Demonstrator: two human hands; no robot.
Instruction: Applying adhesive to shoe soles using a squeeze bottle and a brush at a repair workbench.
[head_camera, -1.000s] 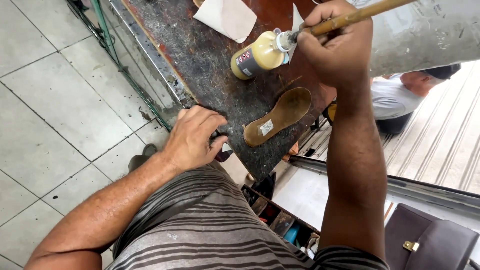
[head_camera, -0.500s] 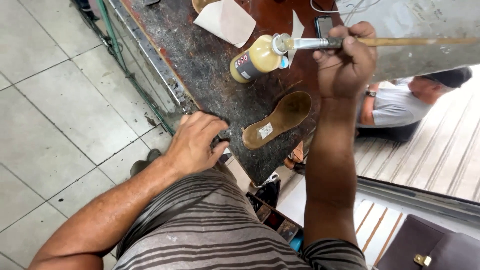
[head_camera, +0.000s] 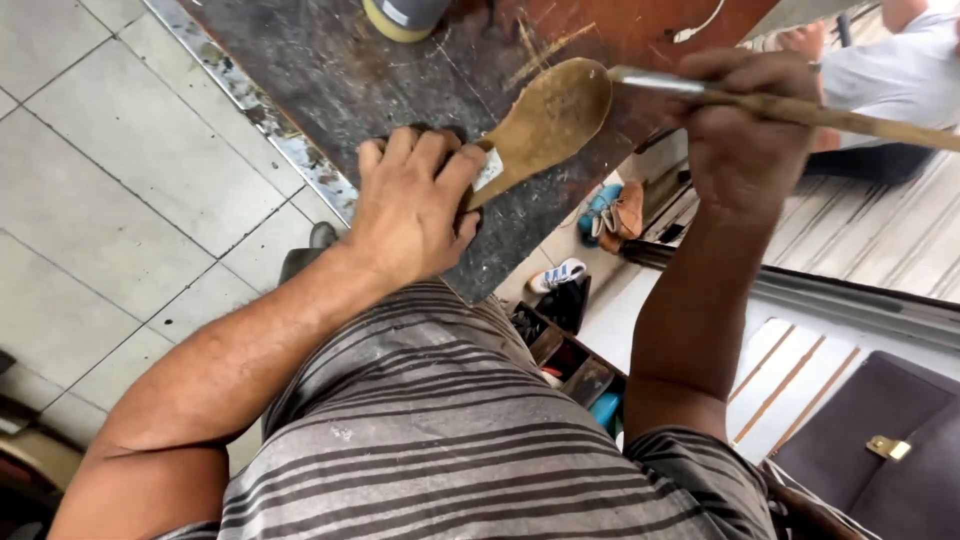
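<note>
On the counter's near corner: a tan shoe sole (head_camera: 545, 125) lies flat on the dark, scuffed counter (head_camera: 330, 80).
Sole, long axis: runs from its heel end under the left hand up and right to its rounded toe end.
Left hand (head_camera: 412, 205): pressed down over the heel end, fingers curled on it; grip clenched on the sole, pinning it to the counter.
Right hand (head_camera: 745, 135): closed round a brush (head_camera: 800, 105) with a long wooden handle; its metal-collared tip touches, or just clears, the toe end.
Nearer hand: left is on the sole; right stands just right of the toe.
Edges: counter edge falls away close below and right of the sole.
Open room: bare counter up and left, toward a yellow-based tin (head_camera: 405, 15).
</note>
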